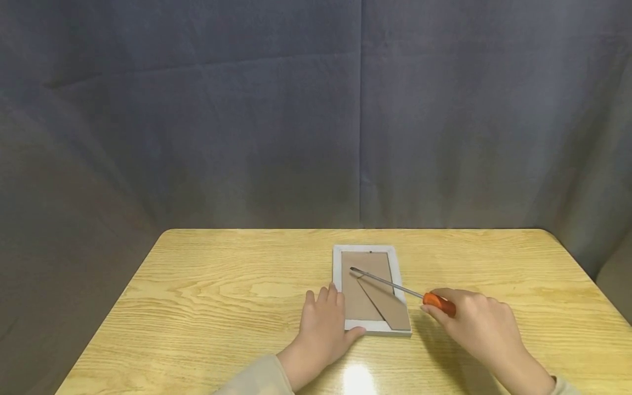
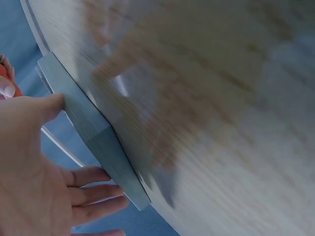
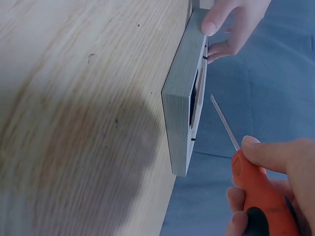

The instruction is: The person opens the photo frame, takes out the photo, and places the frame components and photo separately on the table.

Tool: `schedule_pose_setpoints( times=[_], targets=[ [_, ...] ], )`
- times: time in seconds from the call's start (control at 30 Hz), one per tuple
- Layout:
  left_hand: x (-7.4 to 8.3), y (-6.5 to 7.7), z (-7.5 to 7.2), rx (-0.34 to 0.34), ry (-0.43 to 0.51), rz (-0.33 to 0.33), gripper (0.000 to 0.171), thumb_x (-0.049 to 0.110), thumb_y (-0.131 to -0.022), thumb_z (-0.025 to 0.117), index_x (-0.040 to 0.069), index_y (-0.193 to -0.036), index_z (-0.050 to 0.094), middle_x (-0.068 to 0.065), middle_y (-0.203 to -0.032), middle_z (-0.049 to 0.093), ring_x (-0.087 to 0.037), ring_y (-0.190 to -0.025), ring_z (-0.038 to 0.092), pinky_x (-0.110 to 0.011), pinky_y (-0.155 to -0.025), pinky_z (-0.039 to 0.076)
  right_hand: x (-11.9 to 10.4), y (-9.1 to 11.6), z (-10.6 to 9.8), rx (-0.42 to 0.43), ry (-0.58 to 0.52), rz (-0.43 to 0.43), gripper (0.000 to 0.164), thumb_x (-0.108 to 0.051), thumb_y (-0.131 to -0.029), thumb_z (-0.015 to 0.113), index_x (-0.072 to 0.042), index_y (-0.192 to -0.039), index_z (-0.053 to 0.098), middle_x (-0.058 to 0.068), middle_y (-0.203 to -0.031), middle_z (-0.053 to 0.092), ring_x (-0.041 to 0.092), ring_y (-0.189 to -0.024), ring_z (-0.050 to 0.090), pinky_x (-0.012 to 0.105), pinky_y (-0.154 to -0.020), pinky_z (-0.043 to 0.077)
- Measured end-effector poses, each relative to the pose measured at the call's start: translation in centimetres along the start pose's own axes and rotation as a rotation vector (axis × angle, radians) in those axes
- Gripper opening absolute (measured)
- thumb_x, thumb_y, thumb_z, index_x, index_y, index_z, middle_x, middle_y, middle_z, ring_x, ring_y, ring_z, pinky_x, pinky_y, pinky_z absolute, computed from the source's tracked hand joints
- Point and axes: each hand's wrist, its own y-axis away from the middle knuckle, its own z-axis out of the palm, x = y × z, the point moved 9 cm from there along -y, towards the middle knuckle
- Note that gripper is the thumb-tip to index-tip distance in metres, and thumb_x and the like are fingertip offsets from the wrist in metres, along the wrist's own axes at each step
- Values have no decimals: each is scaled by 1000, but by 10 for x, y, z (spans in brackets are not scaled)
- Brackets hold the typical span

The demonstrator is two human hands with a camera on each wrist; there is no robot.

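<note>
A picture frame (image 1: pixel 337 269) lies face down on the wooden table, its pale border around a brown backing board (image 1: pixel 351 302). A brown stand flap (image 1: pixel 392 311) slants across the board's lower right. My left hand (image 1: pixel 322 323) rests at the frame's near left corner, thumb (image 2: pixel 51 105) against the near side and extended fingers (image 2: pixel 96 194) along the left side. My right hand (image 1: pixel 484 329) grips the orange and black handle of a flat-head screwdriver (image 3: pixel 261 196). The screwdriver's shaft points left over the backing board, with its tip raised off the board in the right wrist view.
The light wood-grain table (image 1: pixel 222 285) has rounded far corners and stretches out on both sides of the frame. Behind it hangs a dark grey-blue curtain (image 1: pixel 271 137). Small dark metal tabs (image 3: pixel 193 139) stick out at the frame's inner edge.
</note>
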Motion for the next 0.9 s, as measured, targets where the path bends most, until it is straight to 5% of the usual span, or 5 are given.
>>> schedule_pose_setpoints(
  times=[0.37,0.67,0.9],
  targets=[
    [-8,-1,4,4,99,46,83,72,-85,31,6,-132,51,-10,-140,54,-24,-128,45,-47,-105,43,5,2,3,-31,0,27,27,-47,-71,73,-25,-86,75,-7,-49,52,12,-42,35,27,-33,24],
    [-21,0,5,76,232,107,79,69,-85,38,8,-134,49,-8,-141,53,-24,-129,45,-50,-102,46,4,3,3,-33,-1,15,26,-45,-70,74,-24,-85,75,-7,-51,56,12,-42,37,27,-34,26],
    [-27,-3,13,47,311,149,84,73,-84,35,11,-141,40,-7,-149,43,-24,-132,41,-53,-102,45,1,4,5,-66,3,0,24,-42,-68,76,-24,-84,74,-9,-50,50,11,-43,34,26,-35,25]
  ],
)
